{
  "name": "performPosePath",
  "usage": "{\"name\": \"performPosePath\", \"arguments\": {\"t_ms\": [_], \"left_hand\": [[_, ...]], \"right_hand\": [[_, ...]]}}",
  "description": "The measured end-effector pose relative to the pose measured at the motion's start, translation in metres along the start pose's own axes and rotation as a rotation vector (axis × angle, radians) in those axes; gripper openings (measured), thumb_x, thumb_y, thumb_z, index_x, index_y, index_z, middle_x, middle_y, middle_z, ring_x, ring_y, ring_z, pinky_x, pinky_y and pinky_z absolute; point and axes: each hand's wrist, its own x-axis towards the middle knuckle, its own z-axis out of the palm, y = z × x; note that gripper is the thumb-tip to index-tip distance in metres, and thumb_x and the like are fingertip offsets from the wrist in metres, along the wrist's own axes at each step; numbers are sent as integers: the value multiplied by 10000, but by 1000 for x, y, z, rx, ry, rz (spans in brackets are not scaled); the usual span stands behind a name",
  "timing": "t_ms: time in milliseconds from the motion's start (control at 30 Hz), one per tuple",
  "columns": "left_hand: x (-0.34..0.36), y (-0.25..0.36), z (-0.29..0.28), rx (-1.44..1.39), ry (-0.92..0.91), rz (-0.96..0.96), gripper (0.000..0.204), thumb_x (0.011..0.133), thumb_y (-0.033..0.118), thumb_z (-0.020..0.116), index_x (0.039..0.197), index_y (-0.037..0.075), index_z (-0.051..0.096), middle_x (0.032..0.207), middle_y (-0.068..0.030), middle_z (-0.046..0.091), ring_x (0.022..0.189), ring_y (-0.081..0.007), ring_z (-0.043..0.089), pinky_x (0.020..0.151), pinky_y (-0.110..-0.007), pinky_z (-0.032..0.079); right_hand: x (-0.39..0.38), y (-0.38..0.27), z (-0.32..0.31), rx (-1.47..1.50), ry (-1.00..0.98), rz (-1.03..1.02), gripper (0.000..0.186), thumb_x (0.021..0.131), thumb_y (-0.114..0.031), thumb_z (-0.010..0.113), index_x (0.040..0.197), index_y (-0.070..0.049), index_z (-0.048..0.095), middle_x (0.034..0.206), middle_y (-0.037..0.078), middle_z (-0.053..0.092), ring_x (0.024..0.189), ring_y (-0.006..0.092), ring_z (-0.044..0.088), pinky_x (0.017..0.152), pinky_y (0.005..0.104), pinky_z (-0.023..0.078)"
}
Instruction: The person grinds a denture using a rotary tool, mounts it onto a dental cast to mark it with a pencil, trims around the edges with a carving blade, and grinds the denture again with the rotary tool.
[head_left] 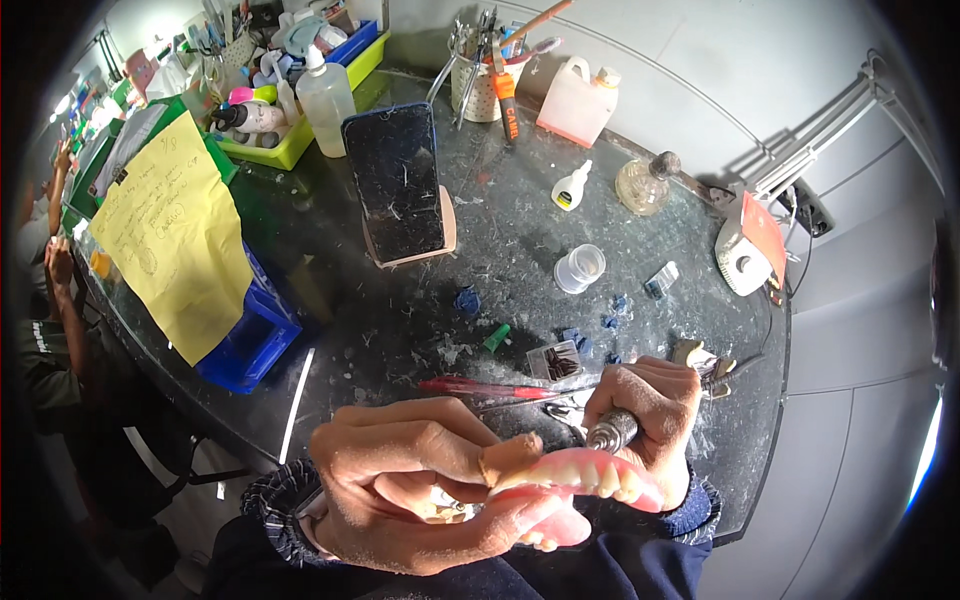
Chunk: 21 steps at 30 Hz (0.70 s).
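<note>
My left hand [400, 480] is closed around pink dentures with white teeth [600, 475] at the lower middle of the head view; a second pink section [560, 520] shows beneath the upper one. A tan sleeve-like cover [510, 455] sits on one of its fingertips. My right hand [650, 395] is closed on a grey metal rotary handpiece [612, 432], its front end just above the dentures. Whether the tool touches them I cannot tell. A red pen [470, 389] and a small clear box of dark bits [555, 360] lie beyond my hands.
On the dark bench [330, 420] stand a phone on a stand [392, 175], bottles [570, 185], a clear cup [579, 268], a tool cup [470, 85] and a white control unit [742, 255]. A yellow paper [175, 230] tops a blue bin [255, 355]. Co-workers' hands [60, 265] show far left.
</note>
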Motion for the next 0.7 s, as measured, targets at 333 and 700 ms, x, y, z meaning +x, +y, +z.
{"name": "performPosePath", "arguments": {"t_ms": [333,700], "left_hand": [[-3,-6,1,-6,32,44,413,625,239,830,904,49,592,722,-6,622,529,-56,525,446,-183,430],[-1,-5,1,-36,21,9,387,620,234,830,871,51,599,706,-41,611,522,-73,536,441,-184,423]], "right_hand": [[-1,-2,-3,-97,-4,-142,469,693,-564,629,650,-113,509,588,15,506,455,188,502,437,295,358],[-2,-7,-3,-117,-14,-138,367,670,-465,627,694,-110,533,621,24,525,475,182,519,437,285,376]]}}
